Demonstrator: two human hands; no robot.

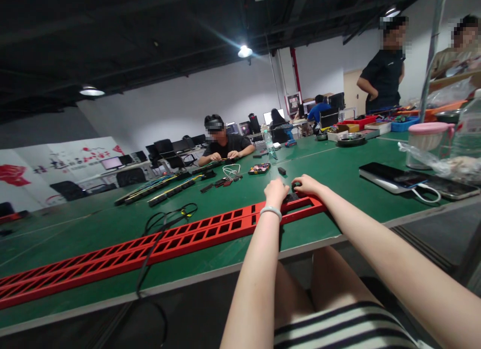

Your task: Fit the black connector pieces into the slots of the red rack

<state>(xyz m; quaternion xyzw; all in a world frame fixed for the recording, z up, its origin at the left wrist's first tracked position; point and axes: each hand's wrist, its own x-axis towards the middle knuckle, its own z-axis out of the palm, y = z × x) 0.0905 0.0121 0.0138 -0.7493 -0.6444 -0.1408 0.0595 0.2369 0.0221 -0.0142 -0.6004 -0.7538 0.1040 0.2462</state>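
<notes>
A long red slotted frame [210, 231] lies along the near edge of the green table. At its right end, a small black part [291, 198] sits in the frame between my hands. My left hand [276, 192], below a pale bracelet, has its fingers curled down at the left side of this part; its fingertips are hidden. My right hand [306, 184] reaches over the frame's end, fingers bent and closed around a small dark thing I cannot make out. A black cable [150, 253] crosses the frame further left and hangs off the edge.
A small black block [281, 171] lies beyond my hands. Bundled black strips [175, 188] lie back left, near a seated person working opposite. A white power bank [379, 181], a phone and a pink-lidded cup [428, 143] are at right. Parts bins [404, 123] stand behind.
</notes>
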